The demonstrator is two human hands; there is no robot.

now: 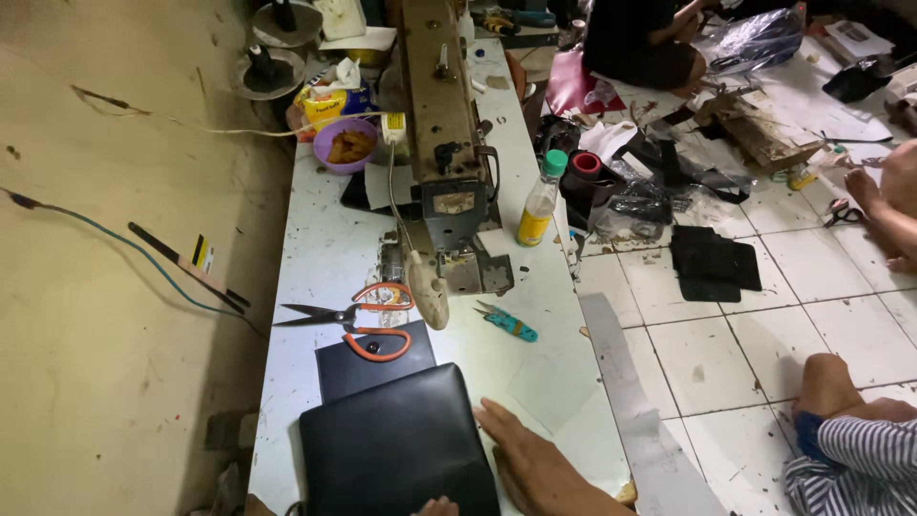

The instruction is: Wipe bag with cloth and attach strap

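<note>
**At the near edge of the table, a flat hand beside a black piece**

On the white table (315, 248), the right hand (535, 463) lies flat, fingers spread, holding nothing, its fingertips touching the right edge of the black leather piece (396, 454). Only a left-hand (437, 506) fingertip shows on that piece; its grip cannot be told. Orange-handled scissors (358, 323) lie just beyond.

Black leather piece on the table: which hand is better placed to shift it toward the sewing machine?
Probably the right hand: it lies flat on the table against the black leather piece's right edge. Only a fingertip of the left hand shows at the bottom edge. The sewing machine stands ahead.
</note>
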